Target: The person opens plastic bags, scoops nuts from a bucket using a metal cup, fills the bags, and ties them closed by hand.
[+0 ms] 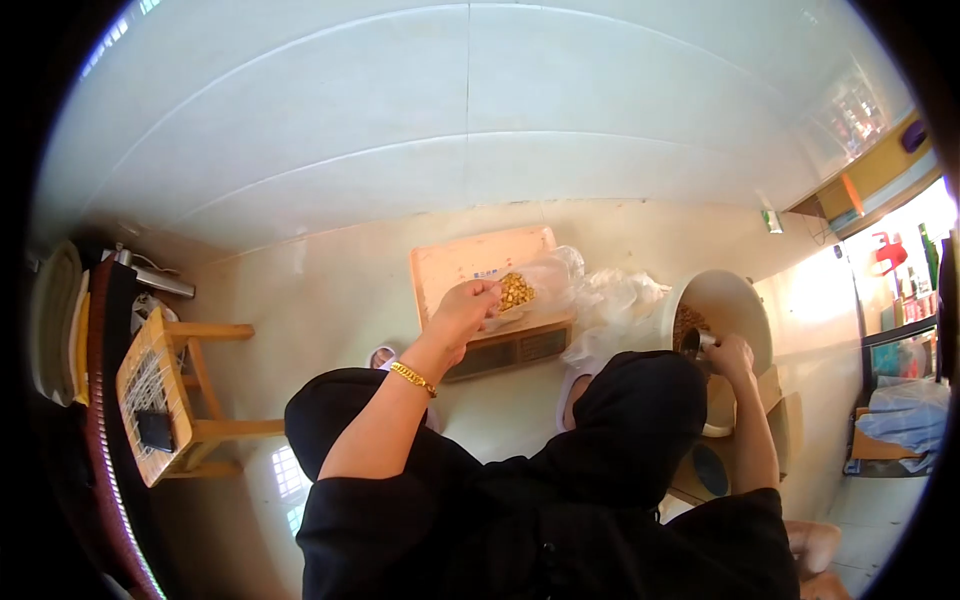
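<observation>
My left hand (468, 312) is closed on a clear plastic bag (548, 275) with small golden-yellow pieces (516, 291) in it. Below the bag lies a flat peach-coloured box-like thing (450, 265), with a dark panel (505, 350) along its near side. On the right, my right hand (730, 358) is wrapped round a small metal cup (702, 342) at the mouth of a whitish bucket (752, 295). Brown pieces (688, 322) show inside the bucket. What the cup holds is hidden.
Crumpled clear bags (615, 292) lie between box and bucket. A wooden stool (178, 425) with a dark flat object (155, 430) stands left. Another person's limb (815, 545) shows at lower right. Blue cloth (905, 415) hangs far right. A pale wall (480, 100) rises ahead.
</observation>
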Demonstrator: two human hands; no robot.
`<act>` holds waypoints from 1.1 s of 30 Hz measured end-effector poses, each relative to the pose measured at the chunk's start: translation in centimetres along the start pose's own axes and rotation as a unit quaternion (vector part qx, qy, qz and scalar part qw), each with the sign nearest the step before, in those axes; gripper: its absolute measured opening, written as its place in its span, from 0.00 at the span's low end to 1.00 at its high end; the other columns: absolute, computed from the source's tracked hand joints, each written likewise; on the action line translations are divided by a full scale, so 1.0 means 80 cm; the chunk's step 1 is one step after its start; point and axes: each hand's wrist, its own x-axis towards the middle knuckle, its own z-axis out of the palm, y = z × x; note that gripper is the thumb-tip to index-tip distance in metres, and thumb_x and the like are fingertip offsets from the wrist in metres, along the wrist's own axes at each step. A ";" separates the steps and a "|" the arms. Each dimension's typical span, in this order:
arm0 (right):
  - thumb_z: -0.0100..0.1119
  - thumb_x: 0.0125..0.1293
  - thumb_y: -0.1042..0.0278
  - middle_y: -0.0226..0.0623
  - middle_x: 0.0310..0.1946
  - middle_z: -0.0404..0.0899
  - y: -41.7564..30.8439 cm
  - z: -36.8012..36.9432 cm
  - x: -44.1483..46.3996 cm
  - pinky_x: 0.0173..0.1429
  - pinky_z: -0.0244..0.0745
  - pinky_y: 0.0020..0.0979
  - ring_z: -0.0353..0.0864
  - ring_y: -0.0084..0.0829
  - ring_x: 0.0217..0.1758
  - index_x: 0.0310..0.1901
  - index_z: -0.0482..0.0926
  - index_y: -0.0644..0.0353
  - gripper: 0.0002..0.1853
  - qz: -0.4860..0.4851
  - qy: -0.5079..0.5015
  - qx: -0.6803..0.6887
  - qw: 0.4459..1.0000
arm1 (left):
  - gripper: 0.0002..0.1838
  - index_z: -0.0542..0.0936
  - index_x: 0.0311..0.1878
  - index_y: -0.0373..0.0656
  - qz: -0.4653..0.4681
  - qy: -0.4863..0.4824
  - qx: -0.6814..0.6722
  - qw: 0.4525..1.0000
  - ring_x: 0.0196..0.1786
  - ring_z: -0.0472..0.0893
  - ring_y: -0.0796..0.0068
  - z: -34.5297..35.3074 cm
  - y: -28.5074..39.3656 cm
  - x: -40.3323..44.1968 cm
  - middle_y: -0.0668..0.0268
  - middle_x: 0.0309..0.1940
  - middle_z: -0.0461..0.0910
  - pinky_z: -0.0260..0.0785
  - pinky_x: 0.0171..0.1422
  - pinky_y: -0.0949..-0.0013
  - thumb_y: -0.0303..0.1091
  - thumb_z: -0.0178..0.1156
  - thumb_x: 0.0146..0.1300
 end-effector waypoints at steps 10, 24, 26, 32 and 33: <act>0.58 0.55 0.54 0.50 0.35 0.82 0.022 0.122 0.095 0.46 0.76 0.47 0.82 0.47 0.42 0.36 0.83 0.61 0.18 -0.083 -0.025 -0.102 0.991 | 0.14 0.76 0.52 0.41 -0.043 -0.013 0.012 0.999 0.41 0.72 0.84 -0.002 0.007 0.000 0.73 0.36 0.75 0.65 0.46 0.76 0.35 0.51 0.67; 0.51 0.55 0.56 0.48 0.29 0.82 0.011 0.260 0.117 0.38 0.76 0.44 0.83 0.46 0.37 0.31 0.84 0.55 0.15 -0.200 0.002 -0.051 0.979 | 0.14 0.76 0.52 0.42 -0.046 -0.043 0.025 0.998 0.42 0.72 0.85 0.021 0.019 -0.002 0.74 0.37 0.75 0.65 0.48 0.76 0.37 0.50 0.69; 0.53 0.53 0.53 0.52 0.30 0.81 0.004 0.224 0.096 0.42 0.76 0.46 0.82 0.49 0.39 0.32 0.84 0.58 0.17 -0.243 -0.101 -0.103 0.959 | 0.14 0.76 0.53 0.42 -0.043 -0.050 0.021 0.998 0.42 0.72 0.85 0.019 0.016 -0.002 0.73 0.38 0.75 0.65 0.48 0.76 0.37 0.51 0.69; 0.60 0.48 0.49 0.49 0.36 0.81 0.024 0.242 0.082 0.48 0.74 0.43 0.79 0.50 0.44 0.35 0.83 0.59 0.21 -0.165 -0.152 0.134 0.965 | 0.14 0.76 0.52 0.42 -0.041 -0.042 0.020 0.998 0.42 0.72 0.85 0.019 0.018 0.000 0.74 0.37 0.75 0.65 0.47 0.76 0.36 0.50 0.69; 0.60 0.48 0.49 0.49 0.36 0.81 0.025 0.230 0.075 0.48 0.74 0.43 0.79 0.50 0.44 0.35 0.83 0.59 0.21 -0.165 -0.148 0.134 0.966 | 0.14 0.76 0.52 0.42 -0.037 -0.043 0.019 0.998 0.42 0.72 0.85 0.018 0.018 -0.001 0.74 0.37 0.75 0.65 0.47 0.76 0.36 0.50 0.69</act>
